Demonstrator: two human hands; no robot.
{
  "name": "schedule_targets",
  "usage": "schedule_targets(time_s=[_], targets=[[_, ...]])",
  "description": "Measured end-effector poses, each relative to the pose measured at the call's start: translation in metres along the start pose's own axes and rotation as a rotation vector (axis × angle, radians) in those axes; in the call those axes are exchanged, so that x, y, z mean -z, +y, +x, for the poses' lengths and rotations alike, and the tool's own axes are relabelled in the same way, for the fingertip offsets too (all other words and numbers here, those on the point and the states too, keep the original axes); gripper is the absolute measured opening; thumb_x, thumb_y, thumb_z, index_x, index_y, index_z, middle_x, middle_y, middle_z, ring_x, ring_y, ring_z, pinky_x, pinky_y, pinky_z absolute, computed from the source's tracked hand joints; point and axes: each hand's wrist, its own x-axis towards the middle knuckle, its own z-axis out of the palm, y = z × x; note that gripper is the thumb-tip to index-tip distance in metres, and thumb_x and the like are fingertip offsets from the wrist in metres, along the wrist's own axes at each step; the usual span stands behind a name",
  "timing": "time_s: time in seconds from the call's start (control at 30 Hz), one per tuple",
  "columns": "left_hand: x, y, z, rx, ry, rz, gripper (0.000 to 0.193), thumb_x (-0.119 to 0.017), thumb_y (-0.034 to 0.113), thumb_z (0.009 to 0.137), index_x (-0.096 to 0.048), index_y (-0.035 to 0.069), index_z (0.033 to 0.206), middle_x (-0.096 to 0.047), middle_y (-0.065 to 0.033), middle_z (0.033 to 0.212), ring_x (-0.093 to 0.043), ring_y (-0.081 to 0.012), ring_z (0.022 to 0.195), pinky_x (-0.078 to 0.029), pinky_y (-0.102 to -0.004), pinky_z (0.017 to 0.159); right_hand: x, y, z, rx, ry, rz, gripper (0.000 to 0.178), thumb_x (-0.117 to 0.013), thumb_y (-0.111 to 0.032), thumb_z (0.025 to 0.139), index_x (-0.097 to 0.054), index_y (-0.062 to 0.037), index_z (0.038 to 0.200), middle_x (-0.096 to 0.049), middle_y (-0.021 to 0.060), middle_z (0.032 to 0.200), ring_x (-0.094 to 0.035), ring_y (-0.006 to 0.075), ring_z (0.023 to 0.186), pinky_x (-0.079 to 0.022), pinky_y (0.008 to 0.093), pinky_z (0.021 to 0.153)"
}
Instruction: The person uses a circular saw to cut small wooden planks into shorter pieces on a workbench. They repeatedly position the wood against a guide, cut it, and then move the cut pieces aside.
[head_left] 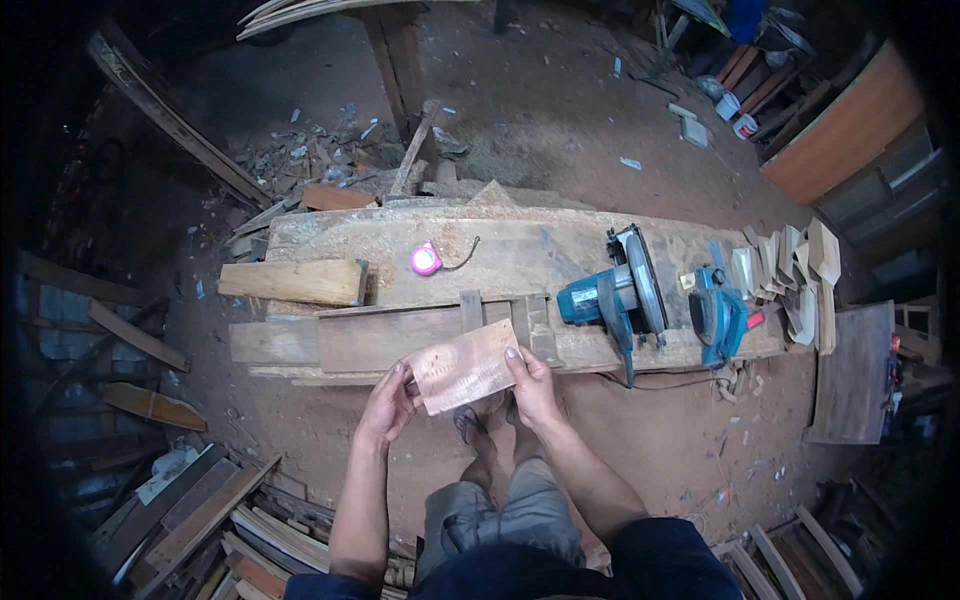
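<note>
Between my hands I hold a thin, flat, light-brown rectangular piece [465, 368] over the near edge of the workbench, slightly tilted. It looks like wood or cardboard, and faint marks show on its upper face. My left hand [391, 405] pinches its left edge, while my right hand [535, 388] grips the right edge with the thumb on top. Just beyond the piece lies a wooden panel with a frame [390, 338]. A pink tape measure [425, 260] sits farther back on the bench. To the right of my right hand stands a teal circular saw [605, 300].
The long wooden workbench [500, 235] carries a thick timber block [290, 281], a second teal power tool [717, 318] and several pale wood pieces [790, 265] at the right end. A wooden post [395, 75] rises behind it. Stacked timber [205, 510] lies at lower left.
</note>
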Motion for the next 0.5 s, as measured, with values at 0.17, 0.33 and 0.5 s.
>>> schedule_targets(time_s=[0.17, 0.33, 0.5], targets=[[0.006, -0.020, 0.008, -0.118, 0.158, 0.246, 0.038, -0.053, 0.026, 0.109, -0.056, 0.004, 0.139, -0.066, -0.0076, 0.129, -0.062, -0.0168, 0.115, -0.050, -0.0346, 0.101, -0.013, 0.014, -0.004, -0.043, 0.044, -0.024, 0.031, -0.062, -0.021, 0.106, -0.066, 0.0016, 0.126, -0.071, 0.0036, 0.112, -0.061, 0.0093, 0.103, -0.047, 0.0262, 0.094], [0.011, -0.026, 0.015, -0.206, 0.252, 0.139, 0.038, -0.052, 0.021, 0.110, -0.054, 0.001, 0.142, -0.064, -0.0103, 0.133, -0.060, -0.0179, 0.121, -0.047, -0.0331, 0.105, -0.016, 0.021, -0.001, -0.102, -0.011, -0.078, 0.033, -0.064, -0.021, 0.105, -0.066, 0.0009, 0.129, -0.071, 0.0040, 0.113, -0.061, 0.0090, 0.104, -0.046, 0.0261, 0.096], [0.043, -0.019, 0.032, -0.287, 0.372, 0.225, 0.039, -0.050, 0.023, 0.111, -0.053, 0.000, 0.142, -0.064, -0.0108, 0.134, -0.058, -0.0173, 0.124, -0.043, -0.0326, 0.108, -0.019, 0.023, 0.000, -0.090, -0.050, -0.223, 0.033, -0.061, -0.021, 0.106, -0.065, -0.0017, 0.132, -0.072, 0.0086, 0.115, -0.067, 0.0118, 0.098, -0.055, 0.0276, 0.084]])
